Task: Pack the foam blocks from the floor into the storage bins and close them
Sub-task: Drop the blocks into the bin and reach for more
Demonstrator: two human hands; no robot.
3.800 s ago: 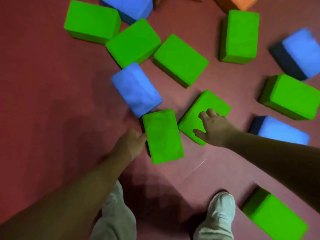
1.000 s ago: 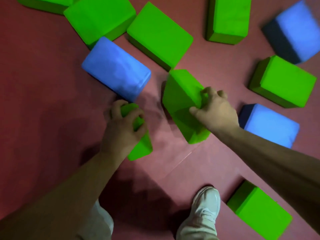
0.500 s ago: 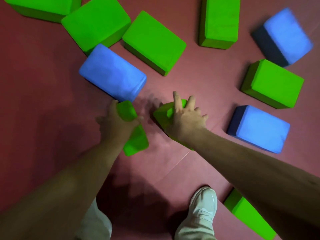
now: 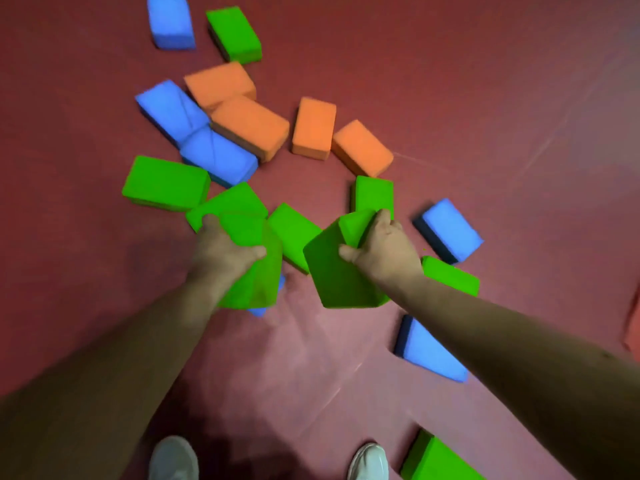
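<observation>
You have one green foam block in each hand, and both appear lifted off the floor (image 4: 485, 98). Your left hand (image 4: 223, 252) is clamped on the left-hand block (image 4: 252, 278), with the thumb across the near face and the fingers wrapped over the far top edge. Your right hand (image 4: 386, 252) grips the right-hand block (image 4: 336, 278) by its upper corner, thumb on the near face and fingers curled over the far side.

The right grip looks the weaker one. The block hangs tilted below your fingers from a single corner, and soft foam can twist out of a hold like that. Work your fingers further onto the face, or squeeze hard enough to dent the foam, before you carry it.

No bin is in view, so look up and find one before you turn. Other green blocks (image 4: 166, 183) lie just beyond your left fingertips, a blue block (image 4: 448, 230) lies to the right of your right fingers, and orange blocks (image 4: 249, 126) lie well beyond. Mind your step, because a stray block (image 4: 433, 459) sits near your right shoe (image 4: 369, 460). Lay both blocks in flat, side by side, so the lid can close.
</observation>
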